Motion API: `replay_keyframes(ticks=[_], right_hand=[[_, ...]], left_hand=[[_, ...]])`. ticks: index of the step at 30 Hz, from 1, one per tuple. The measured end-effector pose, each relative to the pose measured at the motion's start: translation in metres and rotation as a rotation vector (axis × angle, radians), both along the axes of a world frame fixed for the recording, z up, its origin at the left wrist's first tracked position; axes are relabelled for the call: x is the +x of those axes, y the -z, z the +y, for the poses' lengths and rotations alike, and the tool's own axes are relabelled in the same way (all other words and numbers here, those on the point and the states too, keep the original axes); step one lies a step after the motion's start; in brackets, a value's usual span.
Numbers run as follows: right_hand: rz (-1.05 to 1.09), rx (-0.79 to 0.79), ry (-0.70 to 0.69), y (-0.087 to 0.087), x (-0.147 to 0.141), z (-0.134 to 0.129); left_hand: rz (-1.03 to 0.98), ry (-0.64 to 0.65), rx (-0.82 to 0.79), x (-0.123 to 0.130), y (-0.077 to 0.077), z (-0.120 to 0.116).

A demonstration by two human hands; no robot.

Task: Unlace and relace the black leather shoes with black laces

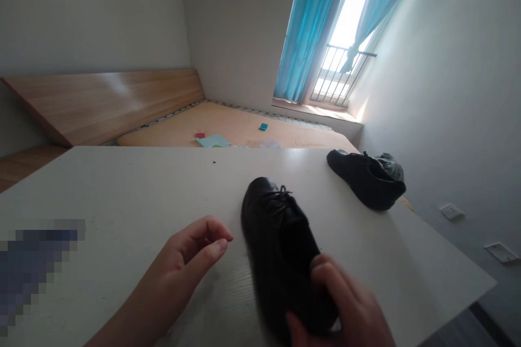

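A black lace-up shoe (271,244) lies on the white table in front of me, its toe pointing away and its laces tied in a bow. My right hand (342,303) grips it at the heel, fingers at the rim of the opening and thumb low on the back. Left of the shoe, my left hand (191,260) hovers over the table with fingers curled and a gap between thumb and fingertips; it holds nothing. The matching black shoe (366,179) sits at the table's right rear.
The white table (134,190) ends on the right near a wall with sockets (451,211). A blurred-out dark item (32,260) lies at the left. Behind the right shoe is a crumpled grey-green thing (391,164). Beyond stands a bed (232,116) with small items on it.
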State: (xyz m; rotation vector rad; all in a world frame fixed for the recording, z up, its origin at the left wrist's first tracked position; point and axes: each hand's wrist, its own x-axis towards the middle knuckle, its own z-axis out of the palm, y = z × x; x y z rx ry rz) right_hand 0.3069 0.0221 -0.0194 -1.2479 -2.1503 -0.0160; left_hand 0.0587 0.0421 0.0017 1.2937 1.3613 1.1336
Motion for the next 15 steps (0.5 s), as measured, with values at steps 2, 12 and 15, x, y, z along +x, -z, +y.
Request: replay_keyframes(ticks=[2, 12, 15], right_hand=[[-0.032, 0.036, 0.097, -0.002, 0.032, 0.028], [-0.132, -0.049, 0.47, -0.008, 0.149, 0.159], [-0.129, 0.068, 0.475, -0.004, 0.16, 0.167]], left_hand=[[-0.01, -0.005, -0.014, 0.003, 0.0, -0.001], [-0.019, 0.137, -0.037, 0.009, 0.006, -0.001], [-0.031, 0.118, -0.048, 0.008, 0.005, 0.0]])
